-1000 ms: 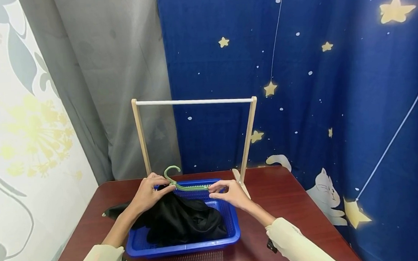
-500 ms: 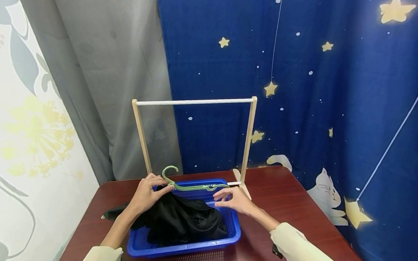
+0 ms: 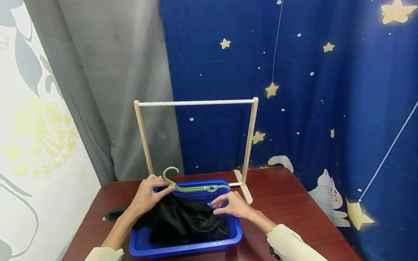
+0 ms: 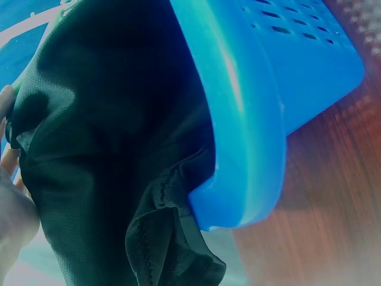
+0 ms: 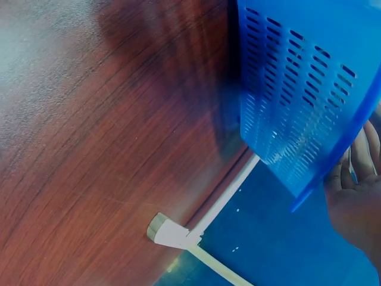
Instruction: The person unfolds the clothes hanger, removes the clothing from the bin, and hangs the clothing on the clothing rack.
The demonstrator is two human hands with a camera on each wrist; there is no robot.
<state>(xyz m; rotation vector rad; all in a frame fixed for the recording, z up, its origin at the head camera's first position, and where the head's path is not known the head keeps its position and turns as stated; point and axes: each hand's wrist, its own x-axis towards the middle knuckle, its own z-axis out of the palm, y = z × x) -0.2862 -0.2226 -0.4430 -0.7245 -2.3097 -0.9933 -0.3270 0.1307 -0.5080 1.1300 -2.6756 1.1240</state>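
Note:
My left hand (image 3: 150, 194) pinches a light green clothes hanger (image 3: 194, 188) just below its hook, along with the top of a black garment (image 3: 186, 221). The hanger's left side is hidden under the cloth, while its right arm sticks out bare. Most of the garment lies bunched in a blue plastic basket (image 3: 185, 249), and one part trails over the left rim. Over the basket's right side is my right hand (image 3: 234, 204), thumb and fingers parted, fingertips close to the garment's right edge. In the right wrist view its fingers sit behind the basket's rim.
A small rack with wooden posts (image 3: 250, 144) and a white top bar (image 3: 196, 103) stands behind the basket. Everything rests on a dark red-brown wooden table (image 3: 282, 218). Grey and star-patterned blue curtains (image 3: 220, 74) hang behind; a floral panel is at left.
My right hand has let go of the hanger's right arm and moved down toward the garment in the basket. The left hand keeps its pinch at nearly the same spot.

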